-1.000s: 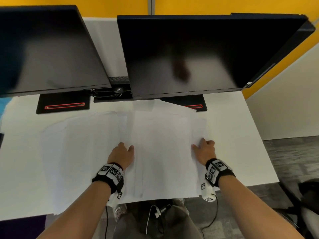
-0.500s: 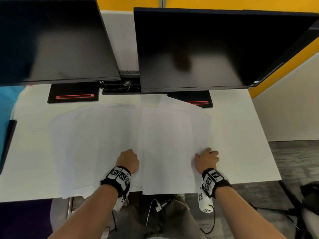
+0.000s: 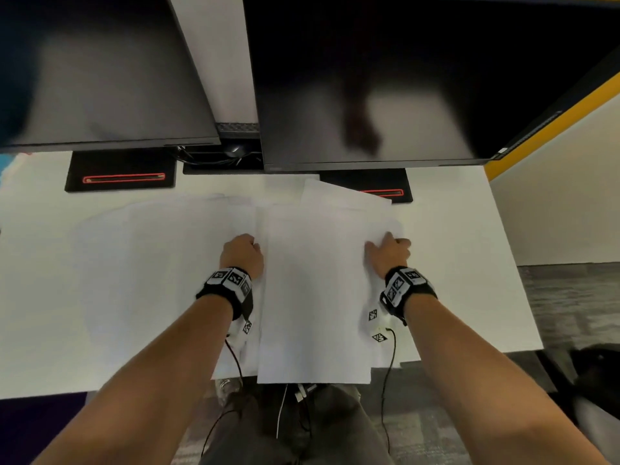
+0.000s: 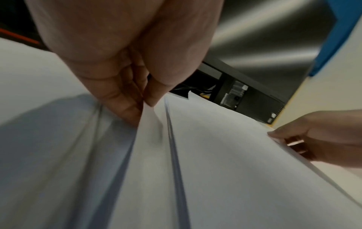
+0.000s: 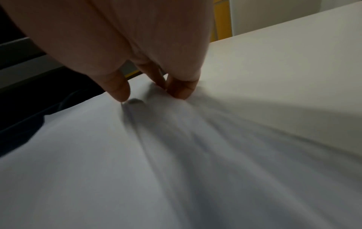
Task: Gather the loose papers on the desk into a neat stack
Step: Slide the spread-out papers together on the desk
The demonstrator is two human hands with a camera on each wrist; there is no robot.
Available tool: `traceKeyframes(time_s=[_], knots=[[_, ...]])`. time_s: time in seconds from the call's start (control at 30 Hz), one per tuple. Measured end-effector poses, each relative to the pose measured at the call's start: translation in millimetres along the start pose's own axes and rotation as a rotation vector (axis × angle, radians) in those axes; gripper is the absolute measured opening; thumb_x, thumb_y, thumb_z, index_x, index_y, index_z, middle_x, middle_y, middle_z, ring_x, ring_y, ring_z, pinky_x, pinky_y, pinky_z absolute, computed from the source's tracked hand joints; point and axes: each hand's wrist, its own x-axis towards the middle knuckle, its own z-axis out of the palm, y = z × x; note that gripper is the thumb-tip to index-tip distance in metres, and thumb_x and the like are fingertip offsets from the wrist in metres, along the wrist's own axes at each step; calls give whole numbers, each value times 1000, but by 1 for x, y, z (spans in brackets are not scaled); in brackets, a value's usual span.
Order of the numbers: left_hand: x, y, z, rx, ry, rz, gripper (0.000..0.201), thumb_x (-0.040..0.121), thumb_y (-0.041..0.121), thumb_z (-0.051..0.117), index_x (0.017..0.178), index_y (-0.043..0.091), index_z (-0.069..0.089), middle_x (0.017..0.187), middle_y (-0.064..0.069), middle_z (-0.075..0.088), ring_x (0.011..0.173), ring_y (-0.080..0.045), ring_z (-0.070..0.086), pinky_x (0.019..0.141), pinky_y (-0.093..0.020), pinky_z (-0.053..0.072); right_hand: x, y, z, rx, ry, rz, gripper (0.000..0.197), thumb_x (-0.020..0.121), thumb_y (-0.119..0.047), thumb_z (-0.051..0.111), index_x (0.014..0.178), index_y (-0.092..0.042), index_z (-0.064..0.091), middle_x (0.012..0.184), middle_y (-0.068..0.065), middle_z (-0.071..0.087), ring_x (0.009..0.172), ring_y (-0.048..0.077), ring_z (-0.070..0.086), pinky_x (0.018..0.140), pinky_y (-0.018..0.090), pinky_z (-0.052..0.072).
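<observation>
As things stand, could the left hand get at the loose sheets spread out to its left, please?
Probably yes: the left hand already rests beside those loose sheets, with nothing lying between.

The left hand [image 4: 125,51] fills the upper part of the frame, from 10 to 1 o'clock. Its thumb and fingertips [image 4: 127,106] pinch a raised fold of white paper near the centre. The papers [image 4: 225,162] spread from the centre toward 4 through 8 o'clock, with two overlapping sheet edges running as dark lines toward 6 o'clock. At 3 o'clock the right hand [image 4: 321,133] grips the far edge of the papers, thumb on top and fingers underneath. A dark monitor [image 4: 274,38] occupies 1 to 2 o'clock; its black base and cables sit just beyond the papers. The image is motion-blurred.
</observation>
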Motion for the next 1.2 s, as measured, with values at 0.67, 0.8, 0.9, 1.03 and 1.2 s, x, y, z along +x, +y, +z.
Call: traceKeyframes(time_s=[0.67, 0.8, 0.9, 1.03, 1.2], knots=[[-54, -25, 25, 113, -61, 89, 49, 95, 44, 51, 127, 7, 53, 118, -13, 64, 107, -30, 62, 87, -34, 49, -50, 37, 26, -24, -50, 29, 70, 94, -35, 51, 152, -11, 20, 147, 20, 25, 132, 41, 31, 107, 48, 36], [-69, -40, 27, 167, -77, 90, 27, 96, 33, 52, 103, 8, 60, 101, -10, 67, 92, -27, 65, 76, -31, 50, -64, 56, 29, -137, 16, 15, 63, 97, -29, 48, 145, 2, 23, 140, 24, 28, 124, 43, 39, 104, 47, 40], [-78, -42, 33, 131, -86, 108, 24, 98, 27, 50, 101, 6, 60, 100, -11, 67, 90, -26, 65, 76, -31, 52, -84, 61, 43, -224, -114, -84, 56, 102, -20, 39, 148, 5, 20, 146, 31, 25, 127, 45, 42, 104, 43, 40], [-85, -45, 30, 63, -65, 68, 36, 96, 36, 51, 119, 8, 54, 106, -10, 67, 97, -29, 65, 84, -33, 53, -96, 62, 39, -196, -108, -57, 55, 94, -20, 48, 142, 1, 32, 138, 25, 40, 123, 41, 46, 98, 42, 43], [-76, -54, 26, -117, 73, 53, 36, 94, 32, 55, 126, 17, 56, 100, -3, 72, 85, -23, 70, 82, -36, 58, -64, 36, 21, -26, 95, 121, 70, 87, -38, 57, 141, -1, 32, 140, 21, 32, 129, 41, 35, 104, 51, 39]])
